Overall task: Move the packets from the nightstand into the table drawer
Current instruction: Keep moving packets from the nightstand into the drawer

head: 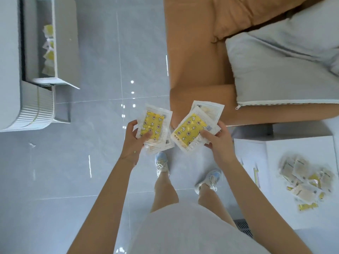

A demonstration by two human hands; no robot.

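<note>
Bed point(192, 52): tan sheet.
Pillow point(284, 70): grey, zipped, on the bed.
Floor point(102, 61): glossy pale-grey tiles left of the bed.
Table point(9, 52): white, fluted corner, well left of the bed.
Light: small glints point(132, 81) on tiles beside the bed.

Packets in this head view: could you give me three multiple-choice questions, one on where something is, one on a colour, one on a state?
1. Where does the loose heap of packets lie? A. on the bed B. on the nightstand C. on the floor
2. What colour is the print on the held packets, in the left hand and right hand? A. red B. green C. yellow
3. The drawer is: A. open, packets inside B. shut C. lying on the floor

Answers: 1 B, the heap sits on the white top at lower right. 2 C, both front packets show yellow. 3 A, it stands pulled out with packets showing inside.
</note>
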